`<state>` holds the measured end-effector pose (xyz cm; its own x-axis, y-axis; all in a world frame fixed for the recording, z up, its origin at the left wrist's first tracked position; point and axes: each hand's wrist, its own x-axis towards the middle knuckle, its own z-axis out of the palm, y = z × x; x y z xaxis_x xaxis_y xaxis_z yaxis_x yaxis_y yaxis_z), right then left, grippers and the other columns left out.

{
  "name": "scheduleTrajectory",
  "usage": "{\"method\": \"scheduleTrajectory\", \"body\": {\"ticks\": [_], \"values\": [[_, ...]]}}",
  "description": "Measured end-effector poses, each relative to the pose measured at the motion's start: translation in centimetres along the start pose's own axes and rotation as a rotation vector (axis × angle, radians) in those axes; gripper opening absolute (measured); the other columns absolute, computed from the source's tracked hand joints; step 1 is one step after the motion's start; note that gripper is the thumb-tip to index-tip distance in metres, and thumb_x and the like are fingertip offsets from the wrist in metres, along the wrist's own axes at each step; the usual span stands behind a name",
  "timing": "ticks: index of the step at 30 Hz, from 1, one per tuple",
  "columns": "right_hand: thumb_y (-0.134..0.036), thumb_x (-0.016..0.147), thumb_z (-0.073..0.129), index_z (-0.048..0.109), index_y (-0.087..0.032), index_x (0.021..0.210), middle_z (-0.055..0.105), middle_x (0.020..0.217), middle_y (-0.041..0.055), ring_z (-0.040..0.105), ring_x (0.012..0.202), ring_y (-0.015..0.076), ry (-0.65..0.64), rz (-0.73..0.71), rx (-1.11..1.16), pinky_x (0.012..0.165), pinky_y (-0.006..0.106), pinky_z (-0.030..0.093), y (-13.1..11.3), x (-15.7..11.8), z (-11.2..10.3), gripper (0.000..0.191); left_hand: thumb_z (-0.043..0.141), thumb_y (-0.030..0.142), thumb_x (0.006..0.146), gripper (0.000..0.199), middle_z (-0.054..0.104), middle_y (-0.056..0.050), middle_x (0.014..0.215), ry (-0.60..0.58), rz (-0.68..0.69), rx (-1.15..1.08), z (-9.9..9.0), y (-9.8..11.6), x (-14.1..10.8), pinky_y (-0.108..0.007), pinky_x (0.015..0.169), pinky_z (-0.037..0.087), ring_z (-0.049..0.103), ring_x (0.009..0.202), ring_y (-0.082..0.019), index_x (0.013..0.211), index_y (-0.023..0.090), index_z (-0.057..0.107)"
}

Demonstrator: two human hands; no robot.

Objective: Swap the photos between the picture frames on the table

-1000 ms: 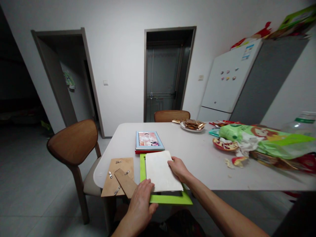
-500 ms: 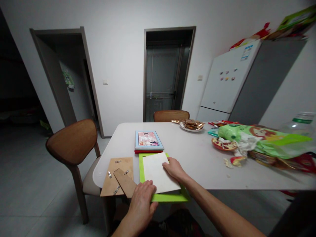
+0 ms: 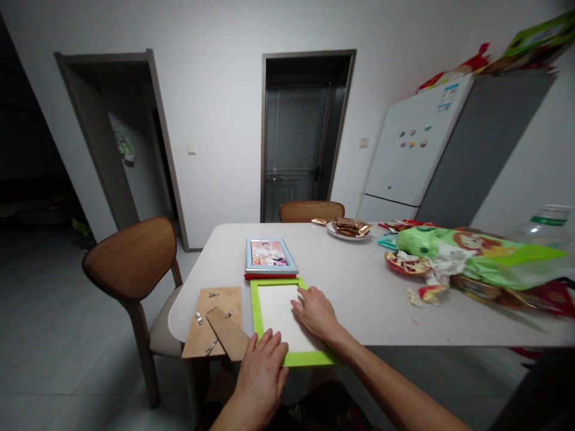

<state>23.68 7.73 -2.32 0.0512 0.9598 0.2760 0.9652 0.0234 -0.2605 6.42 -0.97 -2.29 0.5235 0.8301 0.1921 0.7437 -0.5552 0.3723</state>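
A lime-green picture frame (image 3: 309,359) lies at the table's near edge, its front edge jutting out past it. Inside its border a white sheet (image 3: 281,305) lies flat. My right hand (image 3: 317,314) rests on the sheet's right side, fingers stretched and apart. Over the frame's lower left corner lies my left hand (image 3: 265,362), palm down with fingers extended. To the left is a brown backing board (image 3: 202,317) with small metal clips and a stand leg (image 3: 228,335), whose lower end is close to my left hand.
Behind the green frame lies a stack topped by a blue-grey picture frame (image 3: 272,256). A plate (image 3: 348,235) of wrapped snacks is at the back. On the right are pomegranate pieces (image 3: 406,263), crumpled tissue and a green bag (image 3: 498,254). A wooden chair (image 3: 135,257) stands left.
The white sheet has gone from lying askew over the frame to sitting straight inside its border. My right hand's grip on the sheet's edge has loosened, and its fingers now lie on top.
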Motion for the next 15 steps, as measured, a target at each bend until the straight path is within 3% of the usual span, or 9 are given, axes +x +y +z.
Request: {"method": "scheduleTrajectory", "body": {"ticks": [4,9,12,15], "values": [[-0.031,0.078,0.043,0.056,-0.016,0.103,0.053,0.094,0.0102,0.047,0.089,0.0195,0.023,-0.166,0.131,0.078,0.03,0.032,-1.8,-1.0,-0.3,0.032,0.05,0.015,0.069,0.051,0.039,-0.011,0.13,0.135,-0.02,-0.067,-0.8,-2.3,-1.5,-0.045,0.099,0.029,0.034,0.12,-0.023,0.119,0.017,0.042],[-0.032,0.077,0.044,0.058,-0.019,0.1,0.054,0.093,0.008,0.045,0.089,0.019,-0.021,-0.351,0.236,0.078,0.03,0.032,-7.1,-2.7,-0.5,0.03,0.053,0.015,0.064,0.055,0.04,-0.01,0.13,0.36,-0.207,0.054,-2.8,-9.3,-4.0,-0.045,0.099,0.029,0.032,0.121,-0.023,0.118,0.019,0.042],[-0.041,0.075,0.045,0.057,-0.021,0.1,0.055,0.091,0.007,0.044,0.088,0.0202,-0.085,-0.445,0.232,0.076,0.033,0.031,-10.5,-3.7,0.3,0.034,0.056,0.023,0.064,0.049,0.045,-0.012,0.125,0.332,-0.338,0.102,-3.3,-12.2,-4.7,-0.045,0.097,0.031,0.037,0.118,-0.026,0.112,0.016,0.048],[-0.052,0.066,0.051,0.056,-0.02,0.098,0.054,0.092,0.0083,0.044,0.088,0.0235,-0.111,-0.508,0.171,0.077,0.038,0.03,-12.6,-4.4,1.3,0.045,0.055,0.024,0.066,0.045,0.048,-0.014,0.122,0.284,-0.353,0.071,-3.3,-13.0,-4.7,-0.04,0.097,0.032,0.041,0.115,-0.025,0.109,0.012,0.051]]}}
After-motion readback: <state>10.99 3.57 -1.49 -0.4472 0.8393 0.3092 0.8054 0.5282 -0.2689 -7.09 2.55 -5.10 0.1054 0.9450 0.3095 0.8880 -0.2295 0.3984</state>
